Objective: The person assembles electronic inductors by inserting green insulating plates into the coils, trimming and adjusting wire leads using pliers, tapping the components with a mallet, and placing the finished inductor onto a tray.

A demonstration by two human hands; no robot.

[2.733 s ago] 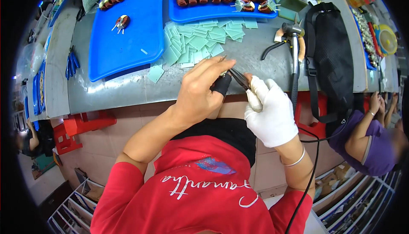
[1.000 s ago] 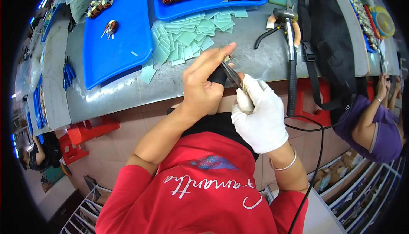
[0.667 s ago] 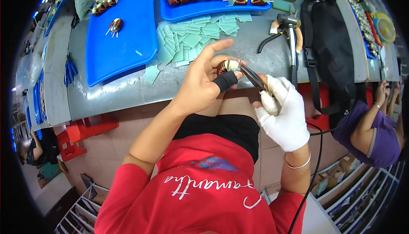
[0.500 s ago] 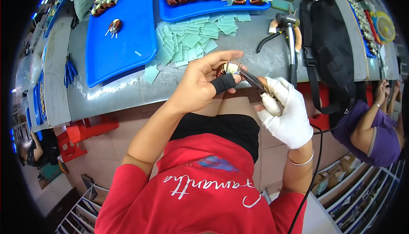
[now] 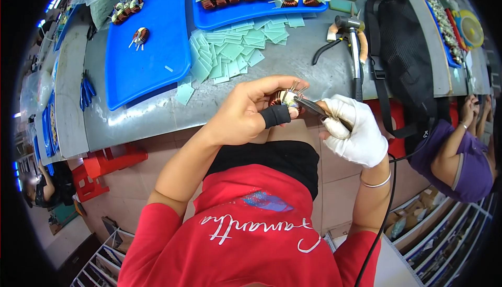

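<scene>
My left hand [image 5: 246, 110], with a black sleeve on the thumb, grips a toroidal coil [image 5: 285, 99] of copper wire. Several bare wire leads stick up from the coil. My right hand [image 5: 358, 130], in a white glove, is closed around pliers [image 5: 316, 109] with pale wrapped handles. The tips of the pliers meet the coil near its leads; whether they pinch a lead I cannot make out. Both hands are held just off the front edge of the metal table [image 5: 151, 125].
One blue tray [image 5: 117, 78] holds several coils; another blue tray [image 5: 209, 21] holds rows of coils with green plates. Loose green plates [image 5: 230, 52] lie between. A hammer [image 5: 355, 41], black-handled pliers [image 5: 327, 52] and a black bag [image 5: 402, 52] lie to the right. A person in purple [image 5: 455, 161] sits beyond.
Both hands, with the coil and pliers, have shifted slightly down and right. The coil is turned a little, and its leads lean more to the right.
</scene>
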